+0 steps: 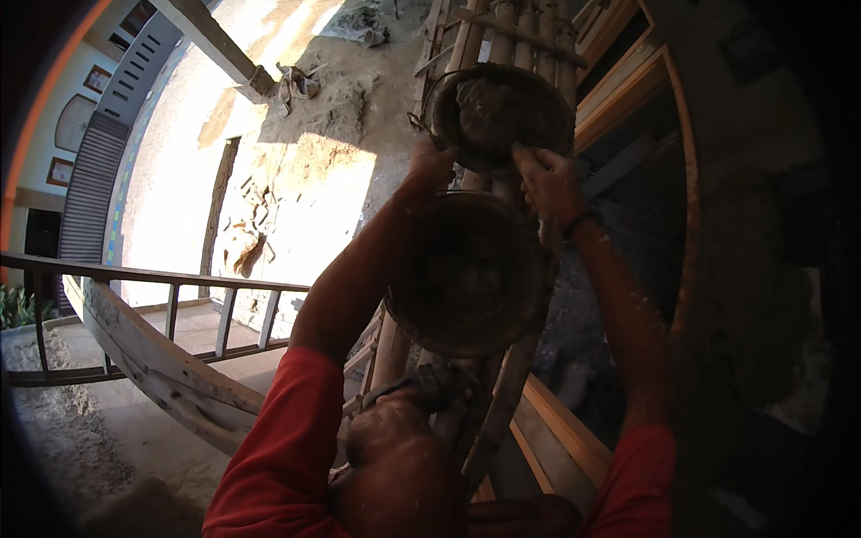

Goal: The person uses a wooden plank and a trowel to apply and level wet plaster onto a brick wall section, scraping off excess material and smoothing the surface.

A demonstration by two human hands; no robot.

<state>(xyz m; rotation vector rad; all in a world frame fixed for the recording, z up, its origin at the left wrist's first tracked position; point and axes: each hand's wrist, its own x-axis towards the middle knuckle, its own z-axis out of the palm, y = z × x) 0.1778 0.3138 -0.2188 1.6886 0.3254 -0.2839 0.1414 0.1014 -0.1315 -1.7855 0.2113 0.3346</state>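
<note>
In front of me a dark round bucket (554, 97) stands on a bamboo scaffold, with a lump of greyish wet mortar (491, 108) inside. My left hand (433, 165) is closed at its near left edge, fingers partly in shadow. My right hand (547, 182) pinches the near right part of the rim, thumb and fingers together. Nearer to me, between my forearms, sits a second dark bucket (466, 278). Its inside is shaded, and no heap shows in it. Neither hand touches this nearer bucket.
Bamboo poles (392, 350) form the narrow platform under my bent leg and sandalled foot (421, 387). A ladder (170, 309) and a curved-looking plank (170, 377) lie left. Orange-brown wooden frames (686, 161) stand right. Sand and rubble (332, 112) cover the ground below.
</note>
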